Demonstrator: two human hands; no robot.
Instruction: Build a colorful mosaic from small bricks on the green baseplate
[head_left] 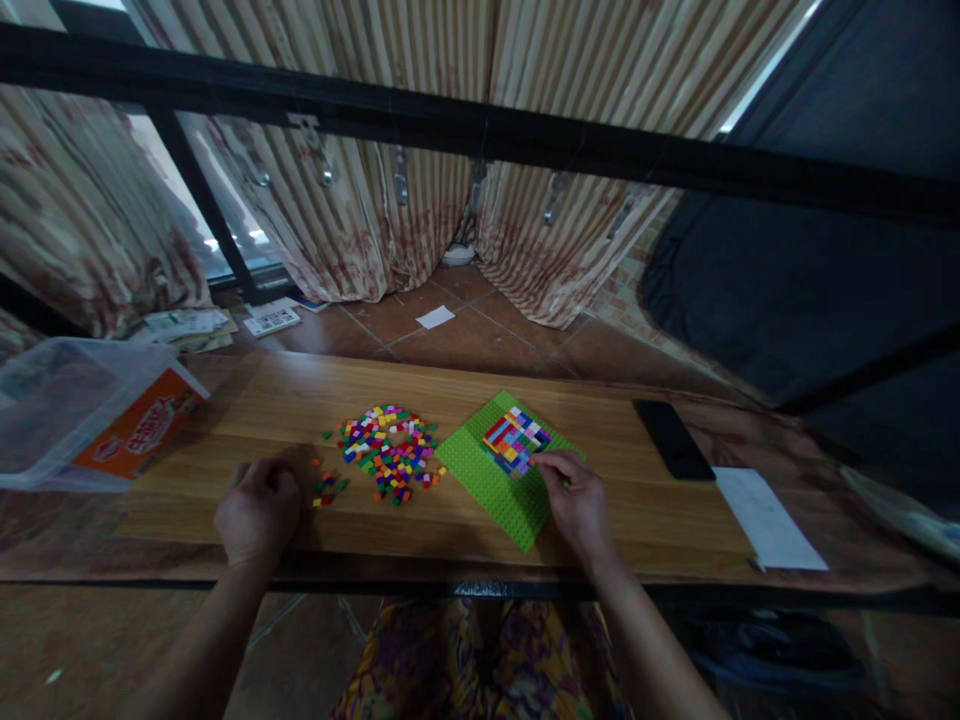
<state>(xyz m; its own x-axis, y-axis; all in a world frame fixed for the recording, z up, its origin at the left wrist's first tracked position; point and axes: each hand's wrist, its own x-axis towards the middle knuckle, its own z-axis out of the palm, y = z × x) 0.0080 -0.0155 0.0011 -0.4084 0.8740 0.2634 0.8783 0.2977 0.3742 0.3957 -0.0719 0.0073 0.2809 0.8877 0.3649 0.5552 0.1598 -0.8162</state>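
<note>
One wooden table [285,400] has its near edge by my wrists. The green baseplate [525,520] lies flat at my right hand [581,505], probably for steady pressing, with bare studs towards me. Loose bricks [394,465] spread beside my left hand [256,510], loosely curled, its inside hidden. Right fingertips pinch together at the brick patch [516,440]; whether they hold something, I cannot tell.

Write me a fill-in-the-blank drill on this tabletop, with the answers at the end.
The right hand is at the assembled bricks on the ____ baseplate. The loose bricks lie to the ____ of it. The black phone lies to its ____. The label on the clear box is mostly ____.
Answers: green; left; right; orange.
</note>
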